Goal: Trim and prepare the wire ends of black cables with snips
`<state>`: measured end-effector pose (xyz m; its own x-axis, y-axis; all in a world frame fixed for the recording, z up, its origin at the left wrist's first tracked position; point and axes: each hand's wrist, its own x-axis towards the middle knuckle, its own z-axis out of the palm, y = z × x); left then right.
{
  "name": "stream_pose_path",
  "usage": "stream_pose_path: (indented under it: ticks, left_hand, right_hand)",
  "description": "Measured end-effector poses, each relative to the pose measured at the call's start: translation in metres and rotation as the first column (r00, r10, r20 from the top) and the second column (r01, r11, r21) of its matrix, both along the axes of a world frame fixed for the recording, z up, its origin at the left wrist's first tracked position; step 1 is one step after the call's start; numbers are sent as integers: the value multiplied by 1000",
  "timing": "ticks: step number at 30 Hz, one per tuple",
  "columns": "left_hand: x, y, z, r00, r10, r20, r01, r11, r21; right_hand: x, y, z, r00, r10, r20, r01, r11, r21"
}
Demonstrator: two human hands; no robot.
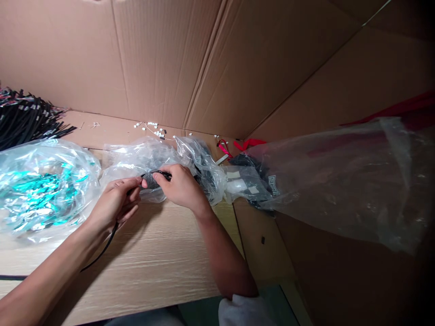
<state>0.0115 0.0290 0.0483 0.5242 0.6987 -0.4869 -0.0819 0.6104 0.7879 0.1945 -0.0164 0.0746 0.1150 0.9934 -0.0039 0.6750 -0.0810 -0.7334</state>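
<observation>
My left hand is closed in a pinch on a thin black cable, whose tail hangs below the palm. My right hand faces it, thumb and fingers pinched on a slim black piece that I cannot name exactly. Between the two hands shows a dark grey speckled patch; whether it is held or lies behind is unclear. Crumpled clear plastic bags lie just behind the hands, and one bag with dark contents sits beside the right hand.
At left stands a clear bag of shiny teal pieces, with a bundle of black cables behind it. Small white bits lie along the cardboard wall. A large clear bag and red strips are at right on the wooden table.
</observation>
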Motion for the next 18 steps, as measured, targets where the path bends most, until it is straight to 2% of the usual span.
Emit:
stream_pose_path:
  ticks: [8, 14, 18]
  left_hand:
    - [-3, 3, -1, 961, 28, 275, 38, 972, -230]
    - [-2, 2, 3, 967, 54, 251, 20, 959, -281]
    - [-2, 2, 1, 969, 30, 246, 37, 964, -263]
  right_hand:
    - [-1, -3, 9, 1000, 9, 2, -9, 999, 52]
    - [-1, -4, 11, 1000, -6, -29, 7, 1000, 26]
    - [0, -4, 13, 1000, -17, -10, 17, 1000, -8]
